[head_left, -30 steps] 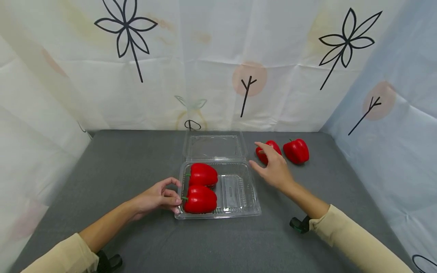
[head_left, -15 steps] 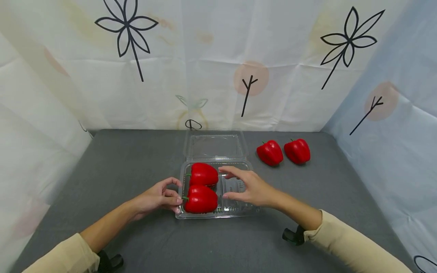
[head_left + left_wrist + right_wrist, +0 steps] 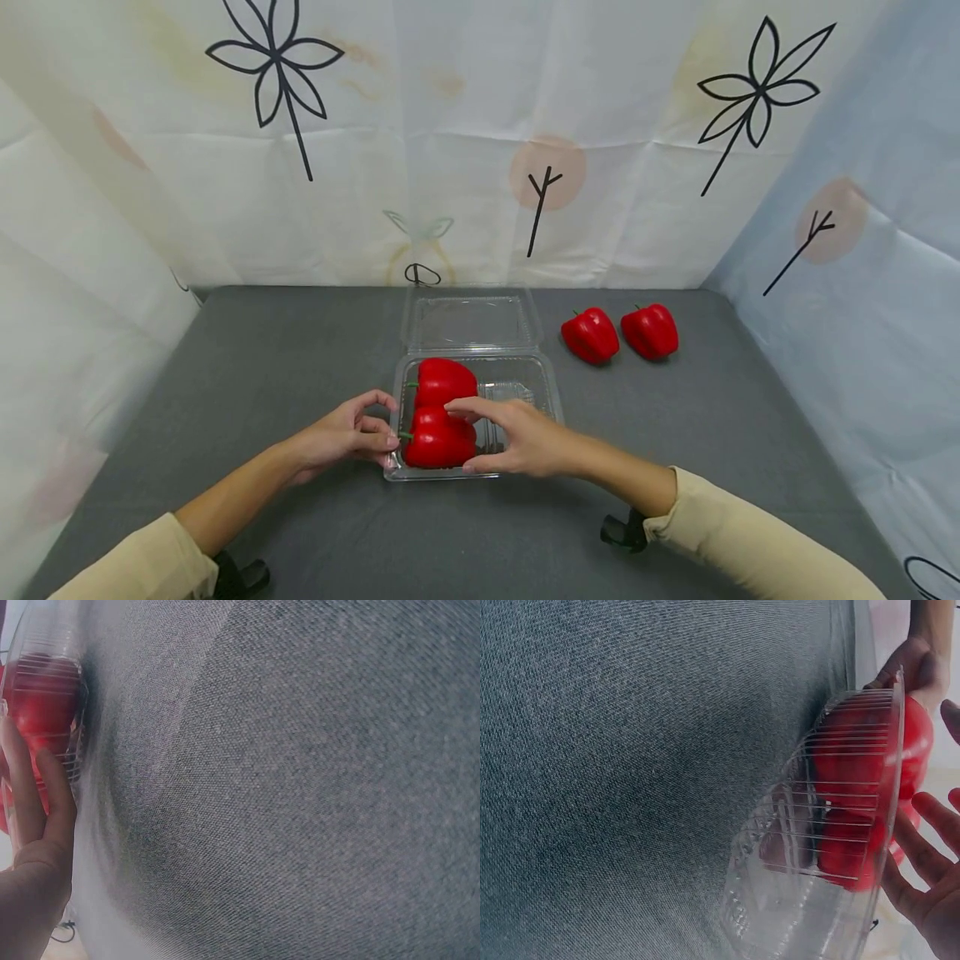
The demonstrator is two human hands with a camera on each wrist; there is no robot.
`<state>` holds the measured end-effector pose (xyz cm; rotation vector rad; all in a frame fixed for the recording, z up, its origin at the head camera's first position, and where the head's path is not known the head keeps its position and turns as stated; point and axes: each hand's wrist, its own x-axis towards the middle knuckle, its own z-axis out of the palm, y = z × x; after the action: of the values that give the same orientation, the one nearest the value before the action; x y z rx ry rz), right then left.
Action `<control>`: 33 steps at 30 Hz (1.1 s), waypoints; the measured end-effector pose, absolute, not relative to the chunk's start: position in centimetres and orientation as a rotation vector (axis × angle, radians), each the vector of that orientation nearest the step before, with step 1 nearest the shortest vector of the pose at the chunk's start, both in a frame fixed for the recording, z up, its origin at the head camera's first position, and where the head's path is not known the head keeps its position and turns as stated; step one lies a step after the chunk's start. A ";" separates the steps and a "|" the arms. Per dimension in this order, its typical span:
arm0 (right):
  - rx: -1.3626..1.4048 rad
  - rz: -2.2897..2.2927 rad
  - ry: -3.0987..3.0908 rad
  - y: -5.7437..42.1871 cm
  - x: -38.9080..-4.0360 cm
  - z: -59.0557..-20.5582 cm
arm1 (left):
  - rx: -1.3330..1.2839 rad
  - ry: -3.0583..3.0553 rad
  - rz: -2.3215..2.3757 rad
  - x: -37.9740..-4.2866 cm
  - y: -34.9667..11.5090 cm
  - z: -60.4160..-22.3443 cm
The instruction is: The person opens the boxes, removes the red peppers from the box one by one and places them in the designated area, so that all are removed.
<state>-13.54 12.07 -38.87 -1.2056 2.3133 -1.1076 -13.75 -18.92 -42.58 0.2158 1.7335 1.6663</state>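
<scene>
A clear plastic clamshell container (image 3: 520, 371) lies with its lid (image 3: 472, 321) folded back. Two red bell peppers sit in its left half: a nearer pepper (image 3: 438, 440) and a farther pepper (image 3: 444, 379), stems pointing left. My left hand (image 3: 352, 432) holds the container's left rim near the front corner; in the left wrist view its fingers (image 3: 56, 787) lie along the clear wall. My right hand (image 3: 517, 437) reaches over the container to the right side of the nearer pepper, thumb and fingers apart. In the right wrist view, the right fingers (image 3: 930, 825) are spread beside the peppers.
Two more red bell peppers, one on the left (image 3: 590, 336) and one on the right (image 3: 650, 332), lie on the grey table (image 3: 300, 350) beyond the container's right side. A patterned white curtain (image 3: 465, 125) closes off the back and both sides.
My right hand has moved from beside the loose peppers, left and toward me, to the nearer pepper in the container. The left hand has stayed at the rim.
</scene>
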 end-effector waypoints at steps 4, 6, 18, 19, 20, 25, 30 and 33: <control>-1.185 -1.080 2.345 11.7 -13.5 -39.0 | 0.218 1.739 1.666 -13.7 -18.9 -42.5; -1.189 -1.062 2.367 11.5 -13.5 -39.1 | 0.217 1.739 1.665 -13.7 -18.9 -42.6; -1.136 -0.912 2.468 10.1 -13.6 -38.8 | 0.213 1.737 1.655 -13.8 -18.9 -42.6; -1.132 -0.895 2.473 9.9 -13.7 -38.8 | 0.213 1.735 1.656 -13.8 -18.9 -42.6; -1.128 -0.881 2.476 9.8 -13.7 -38.8 | 0.214 1.733 1.657 -13.8 -18.9 -42.5; -1.098 -0.834 2.494 9.6 -14.1 -39.1 | 0.235 1.719 1.663 -13.8 -19.0 -42.4; -1.110 -0.830 2.482 9.5 -14.3 -39.1 | 0.243 1.713 1.668 -13.7 -19.0 -42.4; -1.111 -0.829 2.474 9.5 -14.3 -39.0 | 0.240 1.711 1.673 -13.7 -19.0 -42.5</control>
<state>-14.33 9.53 -39.03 -1.1114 2.4742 -0.8290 -13.72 -19.00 -42.53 0.2403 1.7107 1.6731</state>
